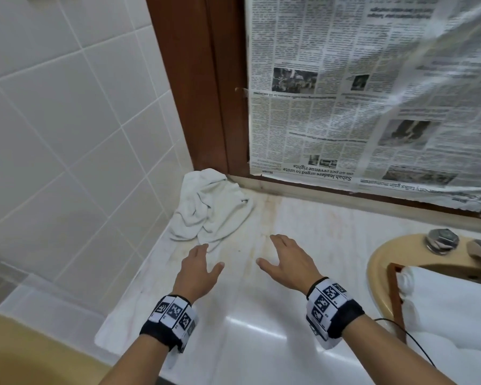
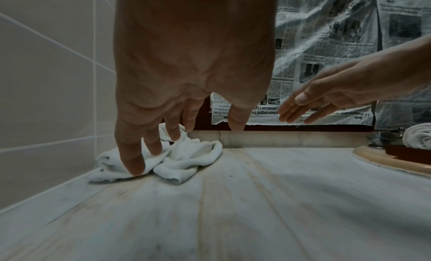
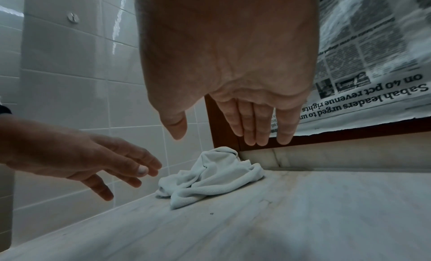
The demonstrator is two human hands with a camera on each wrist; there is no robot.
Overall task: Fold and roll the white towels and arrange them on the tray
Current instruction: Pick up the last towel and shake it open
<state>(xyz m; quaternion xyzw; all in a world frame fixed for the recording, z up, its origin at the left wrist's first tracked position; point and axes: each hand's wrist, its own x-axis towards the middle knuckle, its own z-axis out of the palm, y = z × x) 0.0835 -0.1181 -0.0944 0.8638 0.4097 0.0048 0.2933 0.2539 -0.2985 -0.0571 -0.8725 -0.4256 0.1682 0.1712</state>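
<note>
A crumpled white towel (image 1: 210, 207) (image 2: 186, 158) (image 3: 210, 176) lies in the far left corner of the pale marble counter (image 1: 303, 245), against the tiled wall. My left hand (image 1: 199, 262) (image 2: 177, 126) hovers just in front of it, fingers straight and spread, holding nothing. To its right my right hand (image 1: 282, 255) (image 3: 233, 132) is also open above the bare counter, empty. At the right edge a wooden tray (image 1: 394, 290) rests over the sink and carries rolled white towels (image 1: 442, 301) (image 2: 418, 138).
White tiled wall (image 1: 53, 120) runs along the left. A brown wooden frame (image 1: 203, 93) holds a panel covered with newspaper (image 1: 358, 93) behind the counter. A beige sink (image 1: 381, 262) with a chrome tap (image 1: 442, 240) sits at the right.
</note>
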